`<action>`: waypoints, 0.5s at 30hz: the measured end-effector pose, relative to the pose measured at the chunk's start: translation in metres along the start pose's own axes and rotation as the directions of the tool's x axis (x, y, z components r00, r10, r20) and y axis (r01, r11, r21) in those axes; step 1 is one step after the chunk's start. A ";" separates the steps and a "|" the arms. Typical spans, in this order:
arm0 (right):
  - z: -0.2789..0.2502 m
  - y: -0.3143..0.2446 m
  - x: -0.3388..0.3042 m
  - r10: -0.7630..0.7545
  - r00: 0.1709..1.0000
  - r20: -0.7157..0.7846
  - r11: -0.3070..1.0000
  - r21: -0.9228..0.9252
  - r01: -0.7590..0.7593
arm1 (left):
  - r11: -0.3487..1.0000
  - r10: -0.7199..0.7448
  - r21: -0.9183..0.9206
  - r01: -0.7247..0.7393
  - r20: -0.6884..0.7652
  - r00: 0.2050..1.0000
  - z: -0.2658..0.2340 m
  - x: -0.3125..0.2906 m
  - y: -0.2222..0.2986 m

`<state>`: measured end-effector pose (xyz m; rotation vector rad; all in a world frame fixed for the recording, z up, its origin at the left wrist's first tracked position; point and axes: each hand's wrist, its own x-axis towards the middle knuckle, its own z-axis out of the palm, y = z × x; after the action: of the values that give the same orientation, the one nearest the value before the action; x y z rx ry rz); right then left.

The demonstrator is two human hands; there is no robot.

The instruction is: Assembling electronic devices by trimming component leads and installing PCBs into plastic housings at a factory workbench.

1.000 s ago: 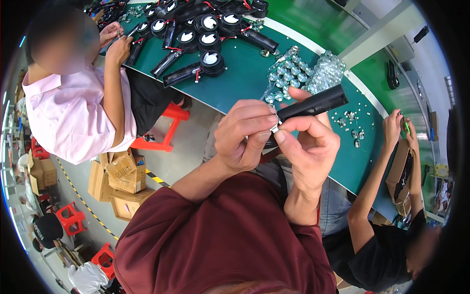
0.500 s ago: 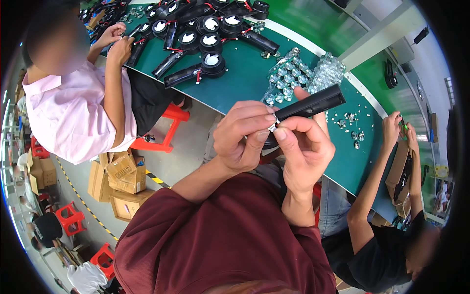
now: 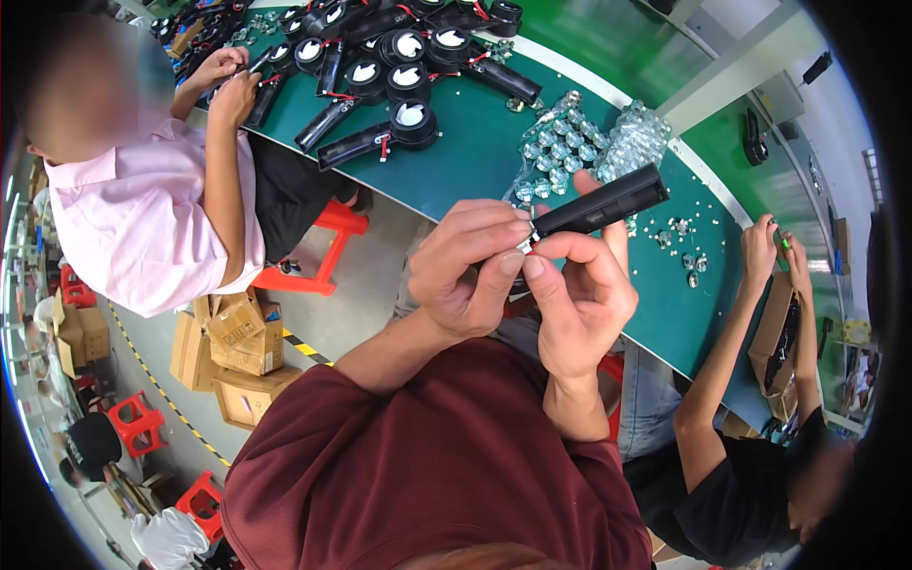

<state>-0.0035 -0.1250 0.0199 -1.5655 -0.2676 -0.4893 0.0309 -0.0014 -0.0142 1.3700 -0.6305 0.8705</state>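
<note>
In front of my chest I hold a black plastic unit with a long handle (image 3: 603, 201), tilted up to the right. My left hand (image 3: 461, 266) is closed around its lower end, where a dark rounded part is mostly hidden behind my fingers. My right hand (image 3: 584, 299) steadies the handle from beneath, its thumb and forefinger pinched close to my left fingertips. Between the fingertips shows a small white piece, perhaps a connector (image 3: 525, 244). Similar black units with round heads, white pads and red wires (image 3: 410, 116) lie on the green table (image 3: 418, 185).
Small clear-and-silver parts lie on bubble wrap (image 3: 638, 133) beyond my hands, with loose ones (image 3: 693, 266) to the right. A co-worker in pink (image 3: 157, 218) sits at left. Another in black (image 3: 731, 494) works at right beside a cardboard box (image 3: 774, 351).
My right hand has shifted slightly left and down, and the handle has tipped a little with it. My left hand has barely moved, still closed at the same end.
</note>
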 end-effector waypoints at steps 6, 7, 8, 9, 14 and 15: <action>0.002 0.001 -0.001 0.098 0.995 -0.021 0.987 0.131 -0.095 | 0.998 0.012 0.066 -0.013 0.018 1.000 -0.002 0.001 0.001; 0.002 0.001 -0.001 0.098 0.995 -0.022 0.987 0.132 -0.094 | 0.996 0.024 0.082 -0.026 0.024 0.999 -0.002 0.001 0.001; 0.003 0.000 -0.002 0.109 0.994 -0.029 0.982 0.161 -0.103 | 0.994 0.036 0.100 -0.039 0.029 0.999 -0.002 0.001 0.001; 0.003 0.000 -0.002 0.120 0.992 -0.034 0.975 0.191 -0.112 | 0.994 0.036 0.100 -0.039 0.030 0.999 -0.002 0.002 0.002; 0.003 0.003 -0.001 0.065 0.998 -0.013 0.992 0.111 -0.063 | 0.989 0.058 0.132 -0.065 0.054 0.997 -0.002 0.004 0.004; 0.004 0.003 -0.001 0.047 0.999 -0.018 0.994 0.100 -0.045 | 0.989 0.058 0.131 -0.065 0.054 0.997 -0.001 0.004 0.003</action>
<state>-0.0026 -0.1209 0.0168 -1.4660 -0.2365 -0.4491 0.0300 0.0003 -0.0095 1.5029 -0.6660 0.9437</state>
